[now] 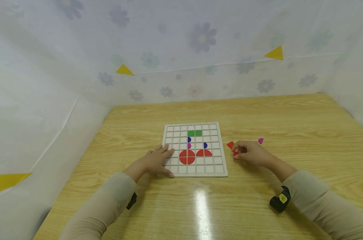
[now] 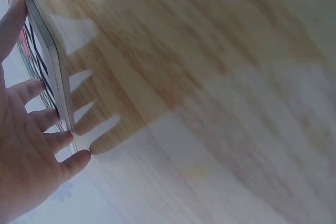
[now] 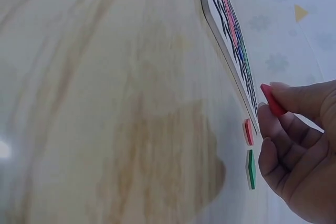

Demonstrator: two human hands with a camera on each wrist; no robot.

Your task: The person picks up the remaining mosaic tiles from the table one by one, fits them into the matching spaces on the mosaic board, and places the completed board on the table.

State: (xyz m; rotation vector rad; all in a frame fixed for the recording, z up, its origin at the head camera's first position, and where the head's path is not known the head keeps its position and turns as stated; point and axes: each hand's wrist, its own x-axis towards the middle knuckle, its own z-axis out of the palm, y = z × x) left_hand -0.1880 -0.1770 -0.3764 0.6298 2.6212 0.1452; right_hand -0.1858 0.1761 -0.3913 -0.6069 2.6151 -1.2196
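Note:
A white grid board (image 1: 175, 170) lies on the table. My left hand (image 1: 157, 161) rests with spread fingers on its left edge. On the grid, red quarter pieces form a full circle (image 1: 187, 157) and a half circle (image 1: 203, 153). Green squares (image 1: 194, 133), small blue half circles (image 1: 205, 145) and a magenta one (image 1: 189, 146) sit above them. Right of the board, my right hand (image 1: 251, 153) pinches a red quarter piece (image 3: 273, 99) between thumb and fingers. Another red piece (image 1: 230, 145) lies close by, with a green piece (image 3: 252, 170) beside it, hidden from the head view.
A magenta piece (image 1: 260, 141) lies on the wooden table (image 1: 199, 206) just beyond my right hand. A pale flowered curtain (image 1: 181, 80) encloses the table at the back and sides, with yellow triangles (image 1: 275, 53) on it.

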